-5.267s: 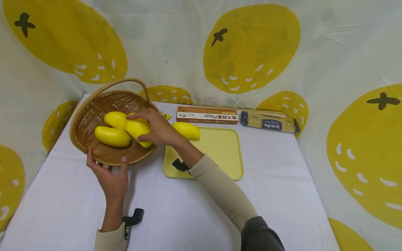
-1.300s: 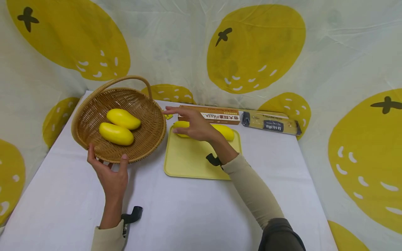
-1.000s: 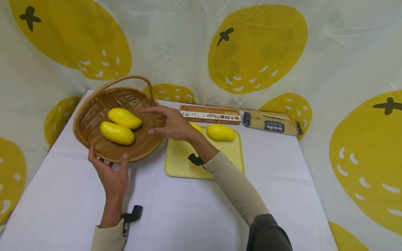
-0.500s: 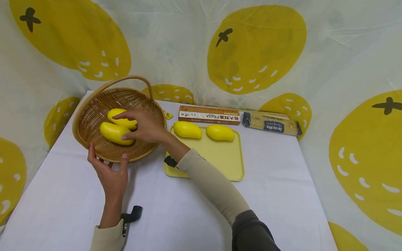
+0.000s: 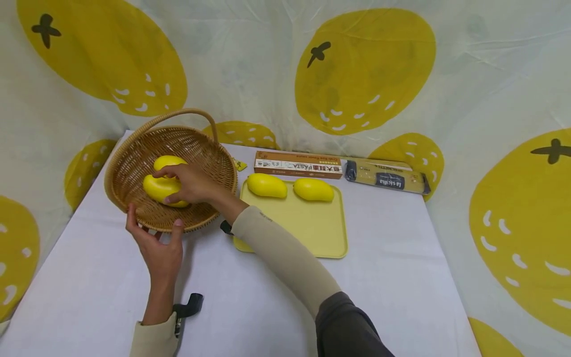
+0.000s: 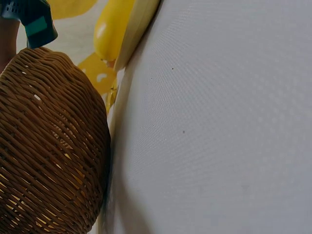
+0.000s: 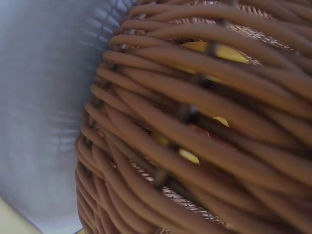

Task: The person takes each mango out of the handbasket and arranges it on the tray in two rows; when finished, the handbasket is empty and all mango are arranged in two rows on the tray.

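A wicker basket with a hoop handle stands at the table's back left and holds two yellow mangoes. My right hand reaches into it and curls its fingers round the nearer mango; the farther mango lies just behind. My left hand holds the basket's near rim, thumb and fingers against the weave. Two more mangoes lie side by side at the back of a yellow tray. The left wrist view shows the basket's outer wall; the right wrist view shows only the weave.
A brown pasta box and a dark-ended pasta packet lie end to end behind the tray. A white cloth covers the table. A lemon-print curtain closes off the back and sides.
My right hand left the tray, where it set a mango beside the first, crossed back to the basket and closed on the nearer mango. My left hand stayed on the rim.
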The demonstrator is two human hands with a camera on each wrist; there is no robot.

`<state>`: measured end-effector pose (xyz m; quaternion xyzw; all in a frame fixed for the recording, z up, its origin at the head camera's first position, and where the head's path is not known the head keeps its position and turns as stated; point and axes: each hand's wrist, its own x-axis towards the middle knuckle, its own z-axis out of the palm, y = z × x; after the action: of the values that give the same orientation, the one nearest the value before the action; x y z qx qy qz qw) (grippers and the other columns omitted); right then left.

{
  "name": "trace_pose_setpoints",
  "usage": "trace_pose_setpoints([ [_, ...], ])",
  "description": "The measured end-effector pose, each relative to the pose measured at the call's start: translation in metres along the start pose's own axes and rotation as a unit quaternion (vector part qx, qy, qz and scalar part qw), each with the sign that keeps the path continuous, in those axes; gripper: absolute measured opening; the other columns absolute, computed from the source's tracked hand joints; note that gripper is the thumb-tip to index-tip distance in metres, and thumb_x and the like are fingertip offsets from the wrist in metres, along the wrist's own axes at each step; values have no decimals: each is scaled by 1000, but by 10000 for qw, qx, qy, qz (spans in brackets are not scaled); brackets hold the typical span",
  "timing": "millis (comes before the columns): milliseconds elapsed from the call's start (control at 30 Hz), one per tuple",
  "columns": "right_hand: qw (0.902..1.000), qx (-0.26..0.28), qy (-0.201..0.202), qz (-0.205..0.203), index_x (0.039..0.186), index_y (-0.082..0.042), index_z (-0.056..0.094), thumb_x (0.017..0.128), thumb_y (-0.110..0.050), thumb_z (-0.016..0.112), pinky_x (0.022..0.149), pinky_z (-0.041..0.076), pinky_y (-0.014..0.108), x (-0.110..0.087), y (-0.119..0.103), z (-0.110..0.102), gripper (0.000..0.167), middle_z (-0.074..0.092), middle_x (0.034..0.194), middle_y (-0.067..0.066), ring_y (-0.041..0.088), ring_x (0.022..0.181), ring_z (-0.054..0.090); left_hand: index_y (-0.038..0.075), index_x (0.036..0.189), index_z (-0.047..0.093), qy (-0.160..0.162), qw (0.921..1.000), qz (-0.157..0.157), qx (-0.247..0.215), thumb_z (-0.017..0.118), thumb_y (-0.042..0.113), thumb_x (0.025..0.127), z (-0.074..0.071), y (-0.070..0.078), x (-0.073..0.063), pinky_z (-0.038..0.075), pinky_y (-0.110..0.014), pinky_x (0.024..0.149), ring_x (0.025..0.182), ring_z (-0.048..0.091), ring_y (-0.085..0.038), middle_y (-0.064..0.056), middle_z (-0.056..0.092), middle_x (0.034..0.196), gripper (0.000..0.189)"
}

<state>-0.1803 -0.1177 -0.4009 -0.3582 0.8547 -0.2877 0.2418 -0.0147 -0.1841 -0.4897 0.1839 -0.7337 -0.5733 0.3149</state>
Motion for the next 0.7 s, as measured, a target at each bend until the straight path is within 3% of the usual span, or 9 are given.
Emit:
trace_pose_setpoints([
  [367,9987,-387,-108,301,151,-32,58,87,-35,89,114,38,19,5,1,8,72,59,154,-13,4,138,53,25,167,15,49,10000,-60,43,76,11,91,0,-3,1,42,-53,121,156,34,-28,3,14,176,99],
  [700,9983,-371,-205,403,145,-28,55,82,-37,93,107,41,18,4,2,14,74,61,146,-11,4,127,55,23,168,14,67,9999,-69,59,75,12,92,1,-1,0,42,-53,122,157,33,-31,1,12,176,98],
])
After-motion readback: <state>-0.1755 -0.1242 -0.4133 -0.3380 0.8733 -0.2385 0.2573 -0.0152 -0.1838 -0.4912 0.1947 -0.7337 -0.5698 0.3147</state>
